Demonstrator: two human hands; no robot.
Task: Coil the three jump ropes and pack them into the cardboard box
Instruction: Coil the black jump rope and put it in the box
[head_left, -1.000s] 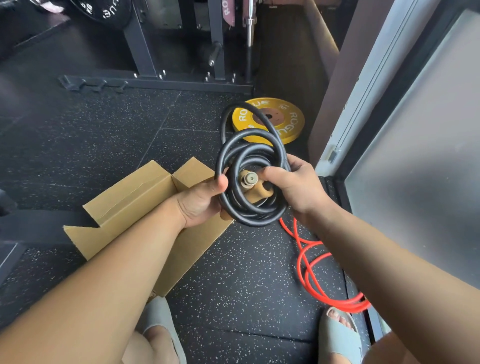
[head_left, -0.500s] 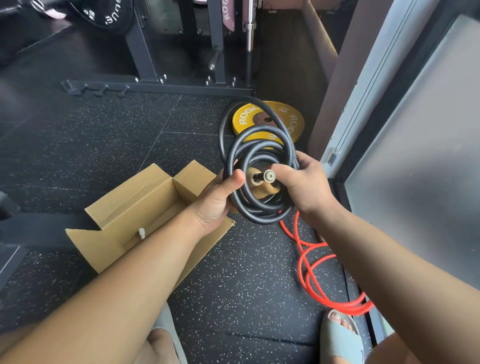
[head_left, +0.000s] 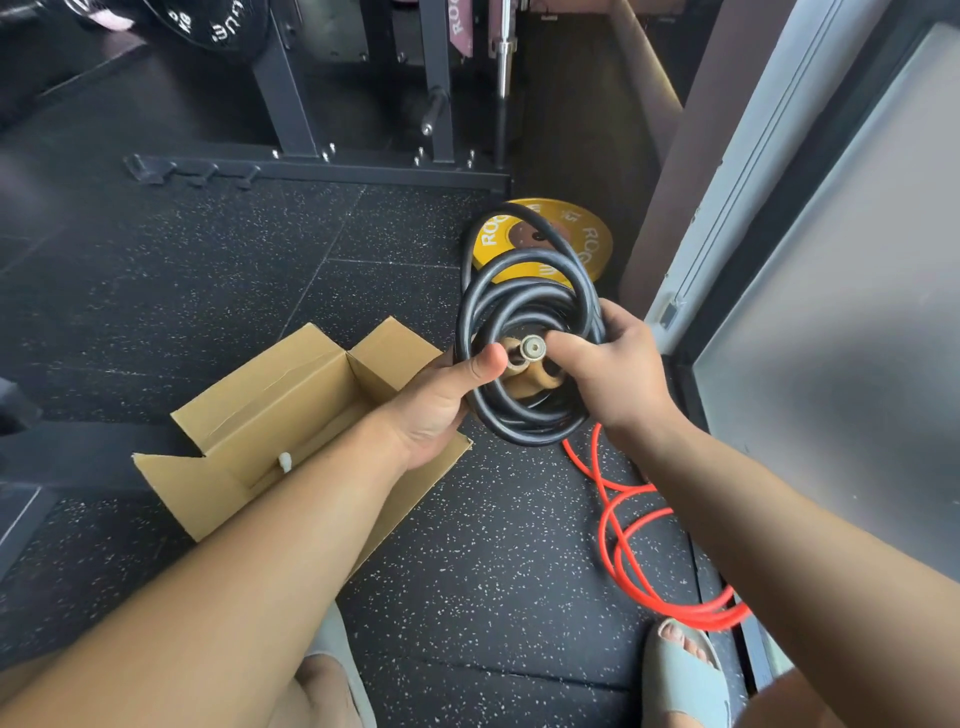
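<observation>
The black jump rope is wound into a thick coil of smooth, rubbery loops and held in the air between both hands, above the floor and just right of the cardboard box. One looser loop stands higher than the rest. The left hand grips the coil's left side, thumb pressed flat over the front and fingers wrapped behind. The right hand has its fingers curled round the right side of the coil and round a handle; the handle's round metal cap shows at the fingertips. Pale wooden handles lie bunched in the coil's middle.

The box is plain brown corrugated card, rectangular, with its flaps folded outward. It sits on the floor under the left forearm, and a small white piece lies inside; what it is cannot be told.

A thin, glossy orange jump rope lies in loose, uncoiled loops near the floor's right edge, beside a foot in a grey sandal.

The floor is black rubber tile flecked with white, its seams visible. A yellow weight plate lies flat at the far right behind the coil; a black steel rack stands along the far edge; a frosted panel in a pale frame closes the right side.
</observation>
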